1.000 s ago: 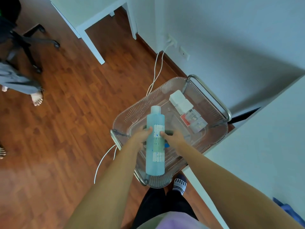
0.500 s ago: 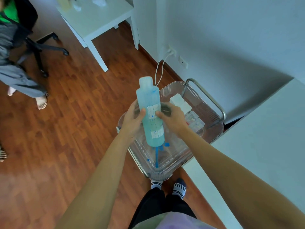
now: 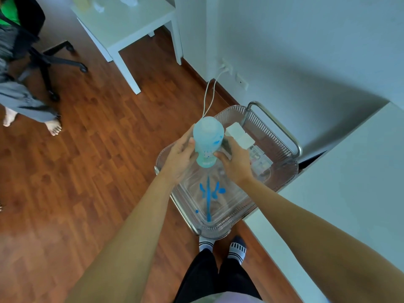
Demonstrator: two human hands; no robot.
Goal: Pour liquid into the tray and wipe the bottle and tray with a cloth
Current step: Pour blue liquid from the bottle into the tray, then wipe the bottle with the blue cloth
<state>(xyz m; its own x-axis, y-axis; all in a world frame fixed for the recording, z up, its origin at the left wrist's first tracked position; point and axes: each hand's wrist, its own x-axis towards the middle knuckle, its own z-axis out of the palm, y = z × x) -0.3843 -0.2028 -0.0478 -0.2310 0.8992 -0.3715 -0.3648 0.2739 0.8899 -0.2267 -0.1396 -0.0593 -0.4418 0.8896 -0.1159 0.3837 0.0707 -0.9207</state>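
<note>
A pale blue plastic bottle is upended over the clear plastic tray, base toward me and mouth pointing down. My left hand grips its left side with the thumb on the wall. From the right, my right hand holds the bottle, and a dark item that I cannot identify is tucked under its fingers. A streak of blue liquid with small splashes lies on the tray floor below the mouth.
White boxes and small packets sit in the tray's far end, by a metal cart handle. A white counter stands right, a white table far left. Cables, an office chair and another person's feet are on the wooden floor.
The bottle went from lying level low in the tray to being lifted and tipped mouth down. Blue liquid has run out onto the tray floor, and the streak has lengthened.
</note>
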